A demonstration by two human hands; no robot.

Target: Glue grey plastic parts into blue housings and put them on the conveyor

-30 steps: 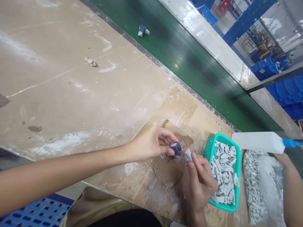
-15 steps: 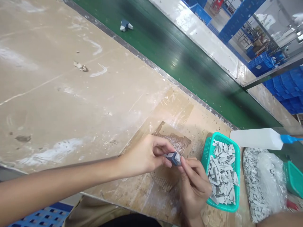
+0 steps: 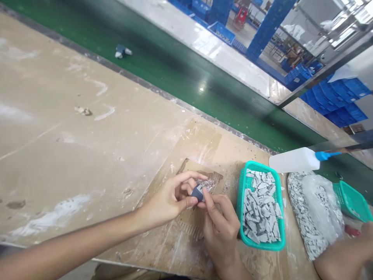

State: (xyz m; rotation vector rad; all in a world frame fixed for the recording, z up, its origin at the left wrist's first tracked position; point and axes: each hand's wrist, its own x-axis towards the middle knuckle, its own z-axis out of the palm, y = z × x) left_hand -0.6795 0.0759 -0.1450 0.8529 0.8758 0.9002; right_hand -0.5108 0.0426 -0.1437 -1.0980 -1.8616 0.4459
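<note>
My left hand (image 3: 170, 200) pinches a small blue-grey block (image 3: 197, 192) between thumb and fingers, just above a taped cardboard pad (image 3: 201, 217) on the workbench. My right hand (image 3: 220, 227) meets it from the right, its fingertips pressed against the same block where a small grey piece sits on it. Both hands are closed on the block. Right beside my right hand stands a teal basket (image 3: 240, 188) filled with several small grey pieces.
A clear bag of grey pieces (image 3: 313, 210) lies right of the basket, with a second teal basket (image 3: 351, 202) beyond. A white squeeze bottle with a blue nozzle (image 3: 294, 160) lies behind them. A green conveyor belt (image 3: 186, 74) carries one blue-grey part (image 3: 122, 51). Another person's arm (image 3: 344, 256) is at lower right.
My right hand brought a grey piece to the blue-grey block in my left hand, and both hands now press on it together. The camera view has swung to the right and up.
</note>
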